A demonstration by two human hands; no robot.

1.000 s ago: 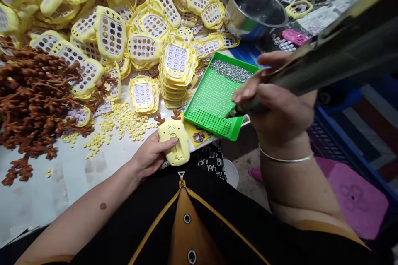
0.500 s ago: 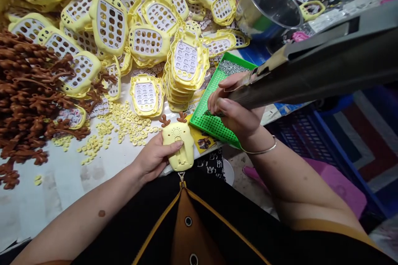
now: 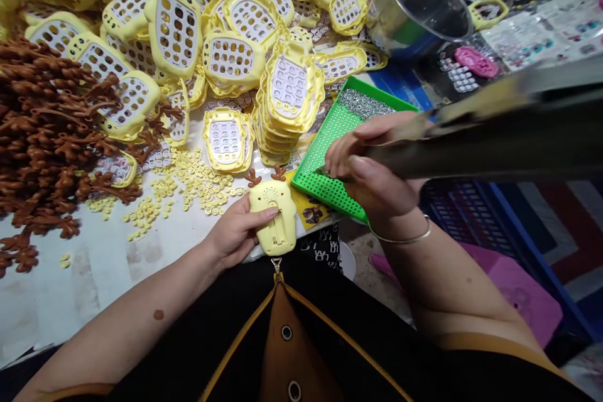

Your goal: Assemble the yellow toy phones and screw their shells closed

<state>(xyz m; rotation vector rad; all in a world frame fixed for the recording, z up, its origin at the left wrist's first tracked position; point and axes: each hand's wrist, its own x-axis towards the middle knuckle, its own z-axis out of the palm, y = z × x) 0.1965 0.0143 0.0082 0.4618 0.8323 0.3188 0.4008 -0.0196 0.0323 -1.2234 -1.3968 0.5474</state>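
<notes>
My left hand (image 3: 233,229) is closed around a pale yellow toy phone (image 3: 288,201) with brown antlers. Its back faces up, and my thumb lies across the open battery slot. My right hand (image 3: 372,169) grips a long dark tool, apparently an electric screwdriver (image 3: 475,144), whose body runs off to the right and is blurred. Its thin tip shows near my fingers, over a green perforated tray (image 3: 325,138). Small silver screws (image 3: 362,103) lie heaped at the tray's far end.
Yellow phone fronts (image 3: 174,28) are piled at the back, with a stack of them (image 3: 289,85) nearer. Brown antler pieces (image 3: 51,119) heap at left beside small yellow buttons (image 3: 202,182). A metal pot (image 3: 400,19) stands behind the tray; a blue crate (image 3: 464,220) is at right.
The view has shifted slightly. The screwdriver's body has swung lower at the right, uncovering more of the screws and a pink piece behind. My left hand keeps its hold on the toy phone.
</notes>
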